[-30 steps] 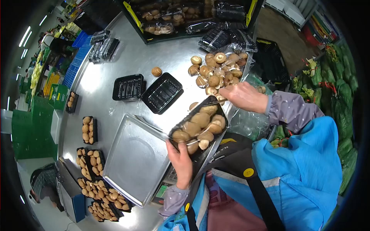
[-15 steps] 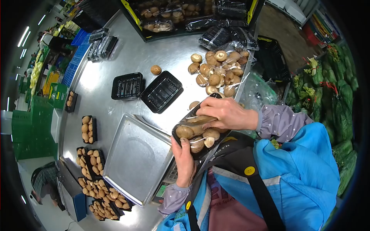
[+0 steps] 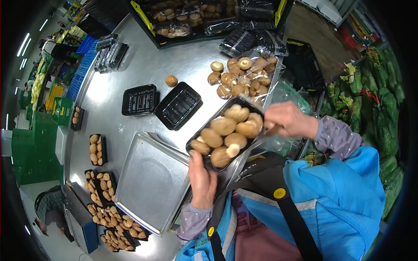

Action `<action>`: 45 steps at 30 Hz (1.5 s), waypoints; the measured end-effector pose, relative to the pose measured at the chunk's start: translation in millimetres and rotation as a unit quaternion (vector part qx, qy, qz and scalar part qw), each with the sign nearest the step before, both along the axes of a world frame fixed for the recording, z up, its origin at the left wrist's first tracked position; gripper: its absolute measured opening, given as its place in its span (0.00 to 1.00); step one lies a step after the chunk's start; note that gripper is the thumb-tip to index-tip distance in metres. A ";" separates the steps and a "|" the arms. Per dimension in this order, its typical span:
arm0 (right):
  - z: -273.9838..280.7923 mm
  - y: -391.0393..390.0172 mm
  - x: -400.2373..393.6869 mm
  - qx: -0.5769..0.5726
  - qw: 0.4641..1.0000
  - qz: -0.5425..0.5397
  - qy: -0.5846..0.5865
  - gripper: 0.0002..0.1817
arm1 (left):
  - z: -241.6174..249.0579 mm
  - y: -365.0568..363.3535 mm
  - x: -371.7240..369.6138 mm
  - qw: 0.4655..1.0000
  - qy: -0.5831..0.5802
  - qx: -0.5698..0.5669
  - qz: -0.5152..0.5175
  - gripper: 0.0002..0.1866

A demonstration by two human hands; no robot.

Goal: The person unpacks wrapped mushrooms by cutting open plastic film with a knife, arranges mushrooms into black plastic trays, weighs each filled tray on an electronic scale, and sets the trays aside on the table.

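A black tray of brown mushrooms (image 3: 223, 126) is tilted over the table's near edge, right of the metal scale plate (image 3: 152, 182). My left hand (image 3: 201, 180) holds the tray at its lower left end, thumb on the rim. At the tray's right end is my right hand (image 3: 285, 119), blurred, with its fingers curled round something brown that I cannot make out. Behind the tray, loose mushrooms (image 3: 237, 78) lie partly in clear plastic. Two empty black trays (image 3: 140, 101) (image 3: 178, 105) stand farther left, with a single mushroom (image 3: 171, 80) behind them.
Several filled mushroom trays (image 3: 104, 187) line the table's left side. A black crate (image 3: 163, 41) with packs stands at the back, wrapped packs (image 3: 111, 53) at the back left. Green vegetables in nets (image 3: 381, 104) are at the right. A person (image 3: 52, 209) is at the lower left.
My right hand has moved off the mushrooms to the right end of the tray, uncovering them. The tray's contents now show fully. The view has shifted slightly.
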State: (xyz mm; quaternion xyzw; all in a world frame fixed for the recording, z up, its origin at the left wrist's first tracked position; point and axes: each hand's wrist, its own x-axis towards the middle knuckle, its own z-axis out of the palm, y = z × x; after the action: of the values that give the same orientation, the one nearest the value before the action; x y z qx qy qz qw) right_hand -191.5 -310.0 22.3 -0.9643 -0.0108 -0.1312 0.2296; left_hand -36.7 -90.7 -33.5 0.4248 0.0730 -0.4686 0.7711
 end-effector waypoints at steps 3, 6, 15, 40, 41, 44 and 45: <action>-9.2 -14.9 -0.7 0.049 0.995 -0.088 0.006 0.08 | 4.4 -6.8 -4.4 1.000 -0.006 0.000 -0.018 0.26; -23.6 -11.5 2.5 0.202 0.951 -0.221 0.076 0.12 | 4.8 -3.7 -1.4 0.999 -0.050 0.003 -0.008 0.27; -12.4 0.7 10.2 0.056 0.970 -0.232 0.041 0.23 | -2.4 -0.8 -2.3 0.993 -0.094 0.053 -0.054 0.22; -37.1 1.4 1.4 0.242 0.953 -0.167 0.072 0.10 | -14.0 8.6 -11.1 0.992 -0.019 0.024 -0.126 0.24; -35.4 2.7 -0.8 0.328 0.914 -0.190 0.143 0.11 | -15.4 8.9 -12.7 0.991 -0.018 0.025 -0.127 0.24; -51.5 20.5 -4.0 0.530 0.782 -0.248 0.217 0.12 | -16.4 10.4 -18.8 0.992 0.003 0.014 -0.128 0.24; -65.8 25.3 -3.8 0.589 0.731 -0.275 0.210 0.10 | -15.0 10.3 -19.8 0.991 -0.002 0.023 -0.129 0.25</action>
State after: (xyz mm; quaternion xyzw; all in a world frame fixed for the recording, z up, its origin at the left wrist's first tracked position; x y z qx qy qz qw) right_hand -195.3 -284.7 -43.4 -0.5998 0.3826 0.0369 0.7018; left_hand -56.5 -80.4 -48.4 0.4493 0.0262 -0.5616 0.6943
